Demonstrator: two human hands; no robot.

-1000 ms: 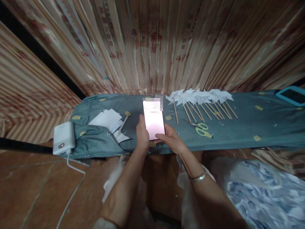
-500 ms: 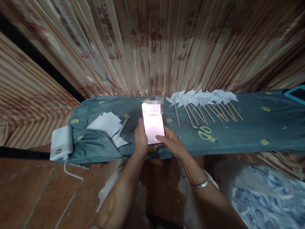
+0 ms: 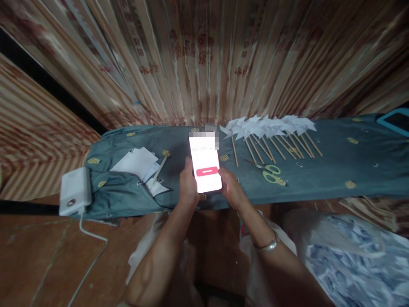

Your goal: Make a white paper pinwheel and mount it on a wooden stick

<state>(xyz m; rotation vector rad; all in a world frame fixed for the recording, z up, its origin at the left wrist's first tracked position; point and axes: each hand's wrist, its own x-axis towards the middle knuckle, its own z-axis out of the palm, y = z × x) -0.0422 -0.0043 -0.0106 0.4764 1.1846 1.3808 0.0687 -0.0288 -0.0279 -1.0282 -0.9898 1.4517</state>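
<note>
A smartphone (image 3: 207, 160) with a bright white screen and a red bar is held upright in front of me, over the cloth-covered surface (image 3: 322, 179). My left hand (image 3: 188, 183) is closed around its left edge, and my right hand (image 3: 231, 187) grips its lower right edge with the thumb by the red bar. To the right lie several paper pinwheels (image 3: 271, 125) on thin sticks, overlapping in a row. Scissors (image 3: 270, 172) with green handles rest below the sticks. Left of the phone are white paper sheets (image 3: 136, 163) and a pale stick (image 3: 159, 172).
A white power bank (image 3: 76, 190) with a cable (image 3: 105, 245) sits at the left end. A blue-edged object (image 3: 394, 121) lies at the far right. Curtains (image 3: 204, 64) hang behind the surface. A plastic bag (image 3: 348, 260) of blue-white pieces stands at lower right.
The phone's screen has gone from pinkish to white with a red bar. My right thumb has moved from the lower screen to its right edge. The view has shifted slightly.
</note>
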